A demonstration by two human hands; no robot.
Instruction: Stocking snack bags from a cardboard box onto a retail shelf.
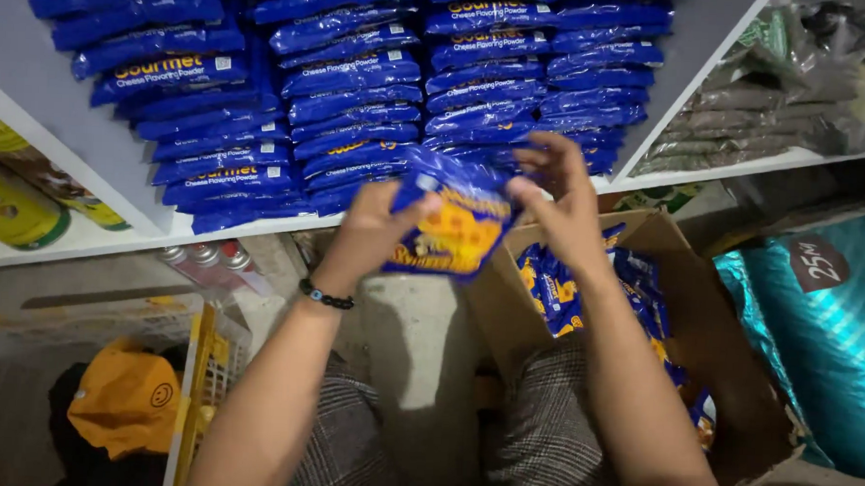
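Your left hand [371, 233] and right hand [560, 204] both pinch the blue packet [454, 232], held over the cardboard box [734, 397] at five o'clock; it looks light, soft and slippery; keep hold by the edges.

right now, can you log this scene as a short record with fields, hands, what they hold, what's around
left hand: left hand grips the left side of a blue and yellow packet
right hand: right hand holds the packet's right edge
shelf: white shelf stacked with rows of blue packets
box: open cardboard box at the right, more blue and yellow packets inside
left side: yellow crate, orange bag beside it
wrist: dark bead bracelet on the left wrist
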